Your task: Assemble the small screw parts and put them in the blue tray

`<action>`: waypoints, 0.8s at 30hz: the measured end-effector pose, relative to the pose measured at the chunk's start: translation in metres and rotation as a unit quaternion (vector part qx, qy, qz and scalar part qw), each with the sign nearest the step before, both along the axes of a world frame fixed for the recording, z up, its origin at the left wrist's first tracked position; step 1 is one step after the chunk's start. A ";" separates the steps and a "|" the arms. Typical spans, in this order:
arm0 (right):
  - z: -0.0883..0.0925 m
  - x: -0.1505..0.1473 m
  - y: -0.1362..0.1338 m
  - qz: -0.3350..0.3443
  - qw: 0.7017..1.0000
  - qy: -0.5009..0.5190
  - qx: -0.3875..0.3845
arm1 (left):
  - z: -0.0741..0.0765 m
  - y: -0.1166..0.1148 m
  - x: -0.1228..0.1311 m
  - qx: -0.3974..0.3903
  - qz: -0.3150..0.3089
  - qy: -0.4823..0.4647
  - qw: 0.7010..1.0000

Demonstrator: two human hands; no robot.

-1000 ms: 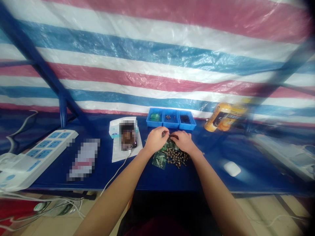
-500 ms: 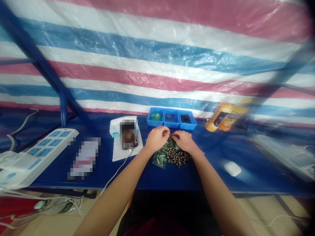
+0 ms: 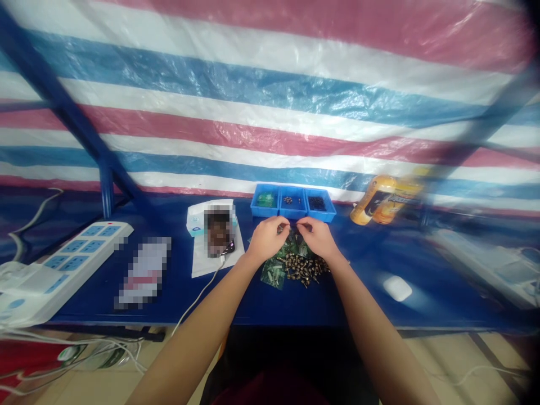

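Observation:
My left hand (image 3: 269, 237) is closed in a pinch just in front of the blue bins. My right hand (image 3: 317, 238) faces it, thumb and fingertips also pressed together, with a small gap between the two. Whatever sits in either pinch is too small to make out. Below them lie small clear plastic bags (image 3: 273, 274) with metal pieces inside, looking greenish. A loose pile of brass-coloured metal fittings (image 3: 304, 270) spreads between my wrists. Behind my hands stand three joined blue bins (image 3: 293, 214): green-looking bags on the left, a few small metal parts in the middle, dark small parts on the right.
To the left are a tissue box (image 3: 196, 220), a phone on a white cable (image 3: 198, 295), a blurred-out sheet (image 3: 145, 273) and a power strip (image 3: 80, 256). On the right, a white rounded case (image 3: 397, 288) and yellow bottles (image 3: 373, 201) stand before the striped sheeting (image 3: 253, 135).
The fingertips of my two hands have drawn slightly apart, my right hand shifting a little to the right. The view has moved very slightly; the pile and bins look the same.

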State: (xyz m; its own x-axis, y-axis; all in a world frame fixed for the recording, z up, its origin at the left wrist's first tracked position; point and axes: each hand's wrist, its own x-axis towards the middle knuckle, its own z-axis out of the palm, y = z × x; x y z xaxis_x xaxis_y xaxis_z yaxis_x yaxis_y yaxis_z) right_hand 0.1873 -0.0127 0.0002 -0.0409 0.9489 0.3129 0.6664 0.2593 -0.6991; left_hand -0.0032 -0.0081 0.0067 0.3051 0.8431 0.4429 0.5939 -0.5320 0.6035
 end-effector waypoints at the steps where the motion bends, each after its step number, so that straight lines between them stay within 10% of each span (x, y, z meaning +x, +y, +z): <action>1: 0.000 0.000 0.001 0.011 0.999 0.035 0.007 | 0.000 0.000 0.000 -0.004 -0.005 -0.004 1.000; 13: -0.002 -0.012 0.002 0.101 0.953 0.285 -0.018 | -0.001 0.003 0.001 -0.054 -0.062 -0.099 0.992; 24: 0.004 -0.013 -0.001 0.078 0.954 0.276 -0.082 | 0.005 0.001 0.000 -0.035 -0.056 -0.087 0.994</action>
